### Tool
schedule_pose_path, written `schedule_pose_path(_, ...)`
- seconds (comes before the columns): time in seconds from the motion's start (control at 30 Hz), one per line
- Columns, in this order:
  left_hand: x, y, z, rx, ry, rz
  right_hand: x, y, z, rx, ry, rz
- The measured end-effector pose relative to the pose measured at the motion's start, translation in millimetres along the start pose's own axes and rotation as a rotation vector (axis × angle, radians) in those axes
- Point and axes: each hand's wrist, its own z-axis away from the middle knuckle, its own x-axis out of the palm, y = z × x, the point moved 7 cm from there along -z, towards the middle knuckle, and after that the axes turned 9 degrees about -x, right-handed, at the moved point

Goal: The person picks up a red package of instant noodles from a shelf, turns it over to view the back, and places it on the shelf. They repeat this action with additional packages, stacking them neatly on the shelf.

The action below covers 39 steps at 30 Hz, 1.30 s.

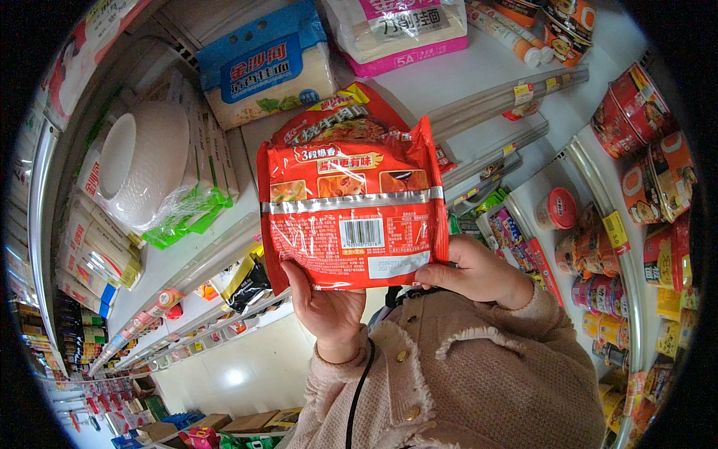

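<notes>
A red instant-noodle packet (353, 202) hangs upright before my chest, its back turned towards me. The back bears small food pictures, a barcode, fine print and a silvery seam across the middle. My left hand (331, 308) grips its lower left corner, thumb on the near face. At the lower right edge, my right hand (477, 272) pinches the packet, with the thumb beside a pale printed panel. Just beyond its top edge shows a second red noodle packet (348, 120); its lower part is hidden, and what supports it cannot be seen.
A blue-and-white noodle pack (266, 64) and a pink-and-white one (404, 33) stand on the shelf ahead. Left lies a white foam-wrapped bundle (146, 163) on noodle packs. Right shelves hold cup noodles (631, 112). Shelf rails (513, 95) jut out; tiled floor (241, 370) shows below.
</notes>
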Motion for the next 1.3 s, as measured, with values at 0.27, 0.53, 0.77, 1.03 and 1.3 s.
schedule_pose_path(0.27,1.7,-0.5,-0.6,0.008,-0.001,-0.004,-0.3,3.1,0.8,-0.012,0.006,0.010)
schedule_pose_path(0.53,-2.4,1.0,-0.9,0.011,0.044,-0.001,-1.1,1.4,-0.8,-0.009,0.014,0.039)
schedule_pose_path(0.77,-2.6,2.7,-1.3,0.012,0.045,0.007,-0.5,2.7,-2.8,0.013,-0.003,0.054)
schedule_pose_path(1.03,-3.1,3.2,-2.9,0.011,0.037,0.017,-0.1,5.8,-5.4,0.013,-0.011,0.052)
schedule_pose_path(1.3,-7.7,7.4,-1.9,0.032,0.071,0.021,2.0,2.9,-7.6,0.004,-0.023,0.024)
